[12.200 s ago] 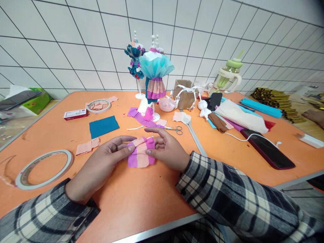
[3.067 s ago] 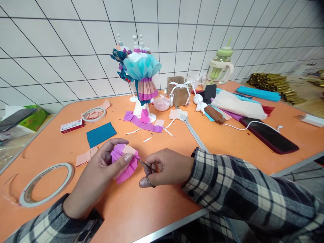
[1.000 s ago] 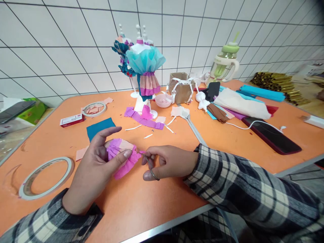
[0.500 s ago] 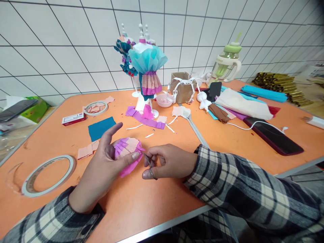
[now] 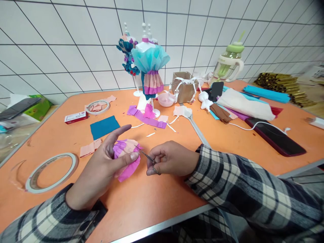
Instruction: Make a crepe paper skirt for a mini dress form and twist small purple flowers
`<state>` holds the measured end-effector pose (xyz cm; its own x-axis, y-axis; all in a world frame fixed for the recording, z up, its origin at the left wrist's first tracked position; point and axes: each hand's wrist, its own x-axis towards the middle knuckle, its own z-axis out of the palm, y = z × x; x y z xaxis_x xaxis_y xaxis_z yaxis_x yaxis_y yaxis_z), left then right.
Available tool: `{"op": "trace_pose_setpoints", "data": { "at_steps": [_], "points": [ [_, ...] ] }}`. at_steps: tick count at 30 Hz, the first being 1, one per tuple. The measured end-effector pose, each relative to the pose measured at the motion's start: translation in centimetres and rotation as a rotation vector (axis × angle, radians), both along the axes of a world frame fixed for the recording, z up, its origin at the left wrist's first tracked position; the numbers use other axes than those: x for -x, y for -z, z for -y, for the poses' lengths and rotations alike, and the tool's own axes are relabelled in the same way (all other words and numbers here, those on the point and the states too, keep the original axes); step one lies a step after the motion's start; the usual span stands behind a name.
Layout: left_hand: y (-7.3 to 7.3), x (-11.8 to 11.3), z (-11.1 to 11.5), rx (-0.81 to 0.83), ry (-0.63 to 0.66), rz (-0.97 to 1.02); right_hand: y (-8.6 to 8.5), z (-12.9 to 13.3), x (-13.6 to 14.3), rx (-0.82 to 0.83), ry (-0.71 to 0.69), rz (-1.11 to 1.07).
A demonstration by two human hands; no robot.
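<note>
Left hand (image 5: 98, 172) pinches pleated purple-peach crepe paper (image 5: 129, 170), right hand (image 5: 173, 158) grips small silver scissors (image 5: 147, 156) at it; rectangular teal sheet (image 5: 103, 126) behind-left of it

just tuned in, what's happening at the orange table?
The left hand pinches a gathered purple-and-peach crepe paper piece. The right hand holds small scissors, their tips at the piece's upper right edge. Beyond them, dress forms in paper outfits stand near the tiled wall, with purple paper strips lying in front.
</note>
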<state>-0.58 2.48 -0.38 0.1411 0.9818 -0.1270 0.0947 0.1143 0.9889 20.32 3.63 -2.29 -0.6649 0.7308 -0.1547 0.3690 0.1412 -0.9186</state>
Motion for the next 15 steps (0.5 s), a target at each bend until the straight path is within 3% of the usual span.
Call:
{"op": "trace_pose_setpoints", "data": {
  "at_steps": [4,9,15],
  "points": [
    [-0.4,0.3,-0.1,-0.011,0.023,-0.006,-0.3,-0.2,-0.4,-0.023,-0.045,-0.013],
    [0.4,0.6,-1.0,-0.106,0.067,-0.222,-0.2,-0.4,-0.7,-0.077,-0.111,-0.030],
    [0.5,1.0,-0.7,-0.165,0.049,-0.175,-0.4,-0.4,-0.8,0.231,-0.095,-0.153]
  ]
}}
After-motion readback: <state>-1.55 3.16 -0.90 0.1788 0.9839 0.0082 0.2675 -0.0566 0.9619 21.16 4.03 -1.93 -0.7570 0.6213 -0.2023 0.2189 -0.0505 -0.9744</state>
